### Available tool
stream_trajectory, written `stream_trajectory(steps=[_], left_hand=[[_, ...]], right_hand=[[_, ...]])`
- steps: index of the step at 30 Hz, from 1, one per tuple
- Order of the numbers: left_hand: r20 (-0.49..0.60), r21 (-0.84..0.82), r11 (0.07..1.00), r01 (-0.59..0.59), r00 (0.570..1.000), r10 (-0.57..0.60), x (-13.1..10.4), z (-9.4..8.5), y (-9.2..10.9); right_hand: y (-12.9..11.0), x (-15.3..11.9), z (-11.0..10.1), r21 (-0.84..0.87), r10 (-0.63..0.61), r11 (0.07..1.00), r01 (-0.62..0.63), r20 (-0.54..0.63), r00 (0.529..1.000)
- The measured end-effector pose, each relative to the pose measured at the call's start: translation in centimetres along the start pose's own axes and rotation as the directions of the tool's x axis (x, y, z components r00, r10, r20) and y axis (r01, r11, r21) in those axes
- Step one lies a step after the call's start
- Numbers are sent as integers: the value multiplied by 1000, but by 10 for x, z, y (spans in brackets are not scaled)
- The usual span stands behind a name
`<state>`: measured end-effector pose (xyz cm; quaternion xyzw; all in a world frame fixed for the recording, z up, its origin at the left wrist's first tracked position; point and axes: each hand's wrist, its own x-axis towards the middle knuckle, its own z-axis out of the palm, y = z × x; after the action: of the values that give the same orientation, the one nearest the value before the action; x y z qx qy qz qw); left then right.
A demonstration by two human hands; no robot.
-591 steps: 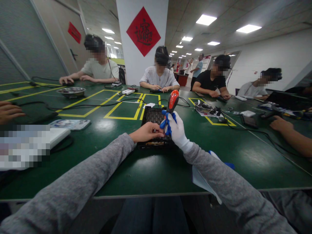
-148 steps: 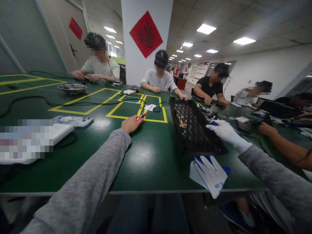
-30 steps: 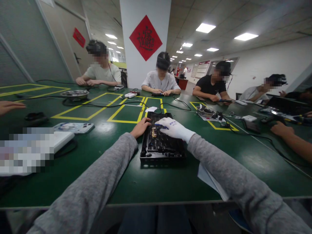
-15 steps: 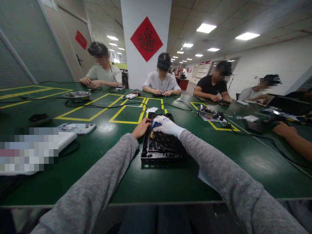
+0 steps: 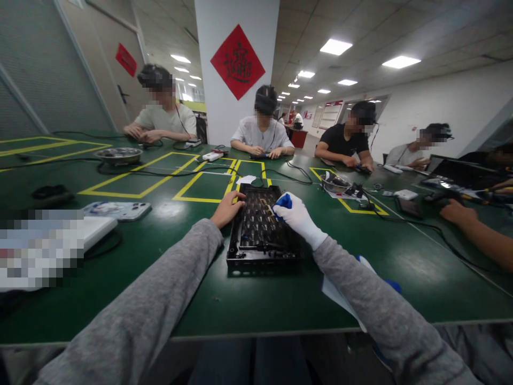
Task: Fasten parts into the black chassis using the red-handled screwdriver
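Note:
A shallow black case (image 5: pixel 260 260) lies on the green table before me, with rows of small shiny shapes inside and a dark bar across its near part. At its left rim is my left hand (image 5: pixel 227 210), bare, the thumb and fingers bent over the edge. My right hand (image 5: pixel 295 214) wears a white glove with blue on the finger side. Its fingers are pinched on a small yellowish-brown strip (image 5: pixel 266 205) above the case's interior. The strip's right end is hidden by the fingers, and its exact kind is unclear.
A phone (image 5: pixel 118 210) and a white device (image 5: pixel 96 230) lie to the left, a metal bowl (image 5: pixel 119 155) behind them. White paper (image 5: pixel 339 294) is under my right forearm, near a blue-and-white glove (image 5: pixel 393 286). Cables (image 5: pixel 433 227) cross the right side. Several people sit around the table.
My right hand has moved right from over the case's middle, uncovering its interior and the yellowish strip. My left hand stays at the left rim. The view has shifted slightly.

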<state>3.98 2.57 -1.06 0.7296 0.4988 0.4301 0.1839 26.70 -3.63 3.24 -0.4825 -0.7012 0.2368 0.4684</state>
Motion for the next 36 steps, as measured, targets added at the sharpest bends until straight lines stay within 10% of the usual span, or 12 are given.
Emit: stream_trajectory(steps=[5, 15, 36], left_hand=[[209, 33, 982, -188, 962, 177, -15, -9, 16], [522, 79, 975, -209, 842, 139, -13, -22, 24], [455, 148, 971, -189, 885, 103, -9, -12, 22]], right_hand=[[5, -5, 0, -1, -98, 995, 98, -20, 995], [8, -8, 0, -149, -214, 961, 233, 131, 968], [4, -9, -3, -485, -235, 811, 327, 240, 942]])
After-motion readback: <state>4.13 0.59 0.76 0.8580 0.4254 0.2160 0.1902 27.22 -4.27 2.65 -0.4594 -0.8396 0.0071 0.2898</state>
